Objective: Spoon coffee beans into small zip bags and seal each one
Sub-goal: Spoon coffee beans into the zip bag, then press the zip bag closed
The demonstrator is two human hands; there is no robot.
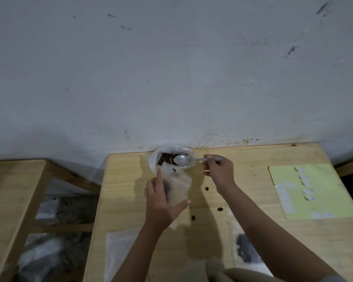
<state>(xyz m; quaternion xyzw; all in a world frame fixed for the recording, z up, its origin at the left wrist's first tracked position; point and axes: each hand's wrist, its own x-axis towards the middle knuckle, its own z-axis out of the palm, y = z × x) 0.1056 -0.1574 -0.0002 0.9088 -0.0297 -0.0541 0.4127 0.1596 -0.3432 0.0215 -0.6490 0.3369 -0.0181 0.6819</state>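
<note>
left hand [161, 204] pinches the bag [176, 187] upright by the bowl [189, 164] so the right hand's [218, 170] fingers, pinching the spoon [182, 159], travel little.

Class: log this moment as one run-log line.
left hand: holds zip bag | right hand: spoon over bean bowl | stage: scooping

The table [253, 231] is pale, matt wood with visible grain. The spoon [183, 159] is shiny metal. The bag [177, 188] is thin, clear plastic, faintly glossy, as is the liner [156, 159] round the beans [165, 157]. The sheet [322, 192] is matt yellow paper. The wall [171, 78] is rough, scuffed white.
</note>
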